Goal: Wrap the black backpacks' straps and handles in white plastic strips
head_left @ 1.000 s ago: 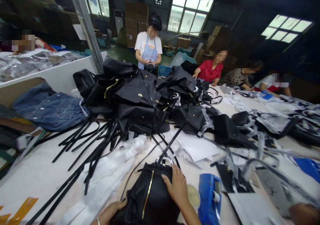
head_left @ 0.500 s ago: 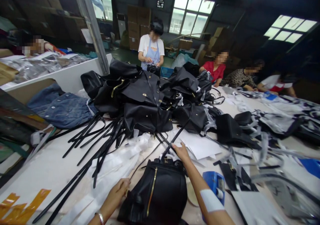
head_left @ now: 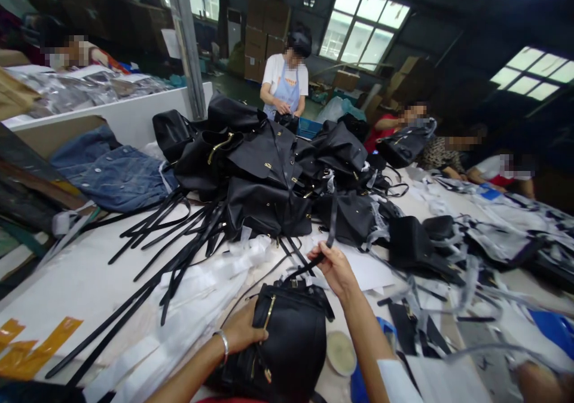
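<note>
A black backpack sits at the near edge of the white table, between the person's two forearms, with its top turned toward the heap of black bags beyond. The left hand is against the backpack's left side, its thumb on the front panel by the gold zip; its other fingers are largely hidden, so one cannot tell whether they are closed on the leather-like material. A silver bracelet circles that wrist. The right hand is above the backpack's upper right corner, apart from its body, with thumb and fingertips pinched together on a black strap that runs from the bag's top through the grip and up in front of the heap. Just beside the backpack on the right is a round, pale yellowish tub, with a blue object near it, partly covered by the right forearm. White wrapping strips lie to the left of the bag, near the left hand, and loose white sheets lie behind the right hand
</note>
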